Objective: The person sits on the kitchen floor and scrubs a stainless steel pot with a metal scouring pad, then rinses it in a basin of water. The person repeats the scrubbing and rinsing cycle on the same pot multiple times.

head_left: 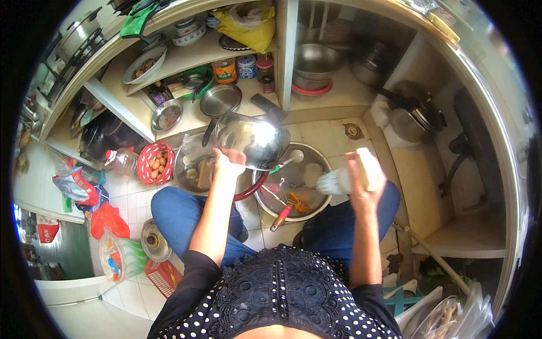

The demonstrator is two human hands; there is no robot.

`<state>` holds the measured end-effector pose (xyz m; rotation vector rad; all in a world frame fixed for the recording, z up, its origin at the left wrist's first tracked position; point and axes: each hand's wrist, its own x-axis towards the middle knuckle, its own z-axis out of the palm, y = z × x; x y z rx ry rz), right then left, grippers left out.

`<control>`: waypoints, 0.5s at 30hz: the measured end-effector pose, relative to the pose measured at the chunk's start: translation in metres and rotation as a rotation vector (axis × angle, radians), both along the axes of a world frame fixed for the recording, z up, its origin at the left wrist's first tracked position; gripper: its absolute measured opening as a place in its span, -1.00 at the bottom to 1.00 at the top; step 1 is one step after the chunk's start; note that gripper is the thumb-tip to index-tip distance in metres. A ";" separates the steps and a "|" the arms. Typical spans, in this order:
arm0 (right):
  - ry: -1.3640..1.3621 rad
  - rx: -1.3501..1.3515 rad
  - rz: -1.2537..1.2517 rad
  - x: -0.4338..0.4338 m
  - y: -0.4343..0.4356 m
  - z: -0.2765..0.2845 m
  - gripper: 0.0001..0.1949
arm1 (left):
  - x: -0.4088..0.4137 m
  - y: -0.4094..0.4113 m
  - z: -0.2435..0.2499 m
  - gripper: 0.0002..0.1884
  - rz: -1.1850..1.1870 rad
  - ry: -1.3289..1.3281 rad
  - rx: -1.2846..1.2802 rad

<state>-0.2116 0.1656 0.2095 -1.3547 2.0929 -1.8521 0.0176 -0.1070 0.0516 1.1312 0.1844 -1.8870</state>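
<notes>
My left hand (228, 163) grips the near edge of a shiny metal pan (254, 140), tilted in front of me. Below it a dark red curved handle (254, 188) shows; I cannot tell whether it belongs to the pan. My right hand (366, 182) is blurred and closed around a pale object (367, 167) too smeared to name. Left of that hand is a blurred pale-blue-and-white thing (334, 182), perhaps part of what I hold. Between my knees stands a large metal basin (328, 161) with a white ladle (296, 156) and a red-handled utensil (281, 218).
A second metal basin (180, 173) holds bagged items, beside a red basket (146, 178) of eggs and a plastic bottle (127, 160). Ahead, open cabinet shelves hold a frying pan (221, 100), a steel bowl (317, 61) and jars. A pot (408, 125) stands at right.
</notes>
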 end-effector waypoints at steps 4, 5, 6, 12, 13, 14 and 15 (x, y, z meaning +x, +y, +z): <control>-0.156 0.059 0.214 0.040 -0.038 -0.044 -0.80 | 0.001 -0.007 -0.010 -0.26 -0.058 0.002 0.116; -0.200 0.100 0.265 0.047 -0.043 -0.052 -0.81 | -0.001 -0.006 -0.007 -0.24 -0.079 -0.021 0.128; -0.222 0.124 0.281 0.056 -0.048 -0.058 -0.80 | 0.001 -0.004 -0.006 -0.23 -0.069 0.002 0.135; -0.270 0.312 0.232 0.069 -0.063 -0.084 -0.73 | -0.002 0.000 -0.006 -0.29 -0.114 0.007 0.091; -0.263 0.268 0.225 0.067 -0.064 -0.088 -0.74 | -0.005 0.001 -0.011 -0.33 -0.113 0.022 0.057; -0.254 0.224 0.216 0.065 -0.064 -0.091 -0.74 | -0.009 0.001 -0.016 -0.36 -0.114 0.038 0.024; -0.263 0.209 0.205 0.063 -0.064 -0.092 -0.75 | -0.010 -0.002 -0.028 -0.41 -0.217 -0.052 -0.094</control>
